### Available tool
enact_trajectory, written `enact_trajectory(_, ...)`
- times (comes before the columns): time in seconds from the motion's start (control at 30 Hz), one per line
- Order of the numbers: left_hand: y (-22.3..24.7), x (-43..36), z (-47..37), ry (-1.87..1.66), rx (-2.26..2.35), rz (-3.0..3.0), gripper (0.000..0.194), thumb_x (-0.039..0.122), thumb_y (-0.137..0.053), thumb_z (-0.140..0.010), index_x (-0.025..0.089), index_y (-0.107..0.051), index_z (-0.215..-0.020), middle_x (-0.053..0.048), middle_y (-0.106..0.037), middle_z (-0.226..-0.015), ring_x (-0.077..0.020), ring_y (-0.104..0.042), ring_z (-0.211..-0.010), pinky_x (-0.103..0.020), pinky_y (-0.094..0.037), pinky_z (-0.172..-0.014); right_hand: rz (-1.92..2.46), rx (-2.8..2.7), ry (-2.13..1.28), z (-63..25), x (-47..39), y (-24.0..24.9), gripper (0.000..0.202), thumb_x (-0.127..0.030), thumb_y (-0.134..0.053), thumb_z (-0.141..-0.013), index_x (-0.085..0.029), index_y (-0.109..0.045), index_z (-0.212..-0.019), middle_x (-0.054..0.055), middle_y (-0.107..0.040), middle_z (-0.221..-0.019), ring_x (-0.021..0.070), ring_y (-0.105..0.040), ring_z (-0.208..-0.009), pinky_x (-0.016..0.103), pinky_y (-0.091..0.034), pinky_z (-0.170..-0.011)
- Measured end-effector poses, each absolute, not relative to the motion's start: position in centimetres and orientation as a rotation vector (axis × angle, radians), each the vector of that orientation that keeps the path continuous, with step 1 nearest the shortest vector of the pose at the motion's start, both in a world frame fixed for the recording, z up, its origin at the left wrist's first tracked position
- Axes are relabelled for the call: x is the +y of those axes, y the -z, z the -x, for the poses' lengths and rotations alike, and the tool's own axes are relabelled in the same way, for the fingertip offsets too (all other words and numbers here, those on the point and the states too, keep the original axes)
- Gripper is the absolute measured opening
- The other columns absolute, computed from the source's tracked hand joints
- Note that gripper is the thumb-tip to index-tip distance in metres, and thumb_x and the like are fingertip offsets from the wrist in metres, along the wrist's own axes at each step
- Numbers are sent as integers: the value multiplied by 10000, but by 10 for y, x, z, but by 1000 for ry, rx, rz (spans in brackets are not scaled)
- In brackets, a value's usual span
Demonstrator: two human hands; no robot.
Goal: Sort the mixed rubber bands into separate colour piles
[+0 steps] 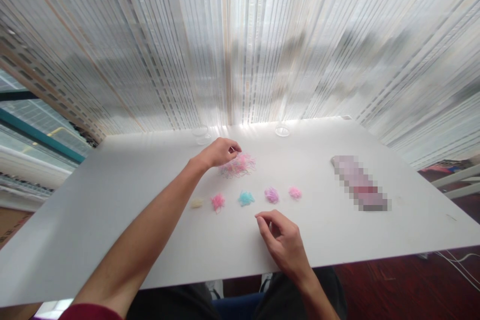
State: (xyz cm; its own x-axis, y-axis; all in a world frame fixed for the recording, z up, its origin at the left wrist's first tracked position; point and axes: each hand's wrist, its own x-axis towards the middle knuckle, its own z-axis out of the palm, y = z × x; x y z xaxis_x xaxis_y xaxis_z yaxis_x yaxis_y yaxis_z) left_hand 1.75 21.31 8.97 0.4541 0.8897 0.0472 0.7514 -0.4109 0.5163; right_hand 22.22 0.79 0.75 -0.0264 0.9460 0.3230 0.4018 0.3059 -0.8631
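A loose heap of mixed pastel bands [240,166] lies in the middle of the white table. Over its upper left edge is my left hand [222,151], thumb and fingertips pinched together; anything between them is too small to make out. Nearer to me runs a row of small piles: pale yellow [196,203], coral pink [218,202], turquoise [246,198], purple [272,195] and light pink [295,192]. Just below the purple pile rests my right hand [280,240], its fingers curled and the tips together; what they hold, if anything, is hidden.
Two clear round dishes, one at the back left [201,132] and one at the back centre [282,131], stand near the string curtain [243,60]. A blurred-out oblong object [360,183] lies on the right of the white table [337,240].
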Motion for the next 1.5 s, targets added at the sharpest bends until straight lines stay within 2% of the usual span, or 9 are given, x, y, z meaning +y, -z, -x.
enact_trajectory(0.37, -89, 212, -16, -421, 1361, -2223, 139, 153, -694, -839, 182, -819, -893, -44, -819, -819, -183, -764, -790, -248, -589, -750, 1270, -1604, -708, -222, 8, -7, 235, -332, -576, -1010, -206, -737, -895, 24, -725, -775, 149, -609, -625, 257, -501, -593)
enact_trajectory(0.57, -89, 211, -17, -399, 1330, -2198, 134, 209, -690, -869, 189, -820, -893, -31, -817, -759, -174, -764, -735, -232, -576, -672, 1268, -1606, -707, -222, 8, -7, 247, -345, -572, -1012, -204, -739, -898, 33, -731, -784, 154, -611, -627, 263, -510, -599)
enact_trajectory(0.97, -89, 210, -21, -381, 1374, -2176, 203, 278, -647, -937, 180, -810, -867, -48, -820, -785, -189, -758, -735, -257, -548, -673, 1262, -1634, -728, -222, 9, -4, 217, -321, -571, -1014, -209, -724, -909, 22, -710, -780, 153, -600, -639, 264, -497, -623)
enact_trajectory(1.23, -88, 209, -20, -435, 1377, -2172, 158, 215, -663, -901, 182, -818, -905, -44, -808, -778, -196, -752, -748, -287, -573, -785, 1259, -1641, -728, -222, 8, -4, 200, -302, -574, -1011, -210, -723, -915, 21, -724, -798, 152, -608, -648, 259, -496, -631)
enact_trajectory(1.5, -92, 193, -17, -526, 1316, -2146, 150, 240, -680, -895, 175, -815, -895, -51, -820, -841, -191, -755, -777, -278, -585, -777, 1247, -1652, -712, -222, 8, -2, 185, -286, -583, -1008, -211, -723, -913, 14, -724, -801, 144, -605, -653, 247, -492, -631)
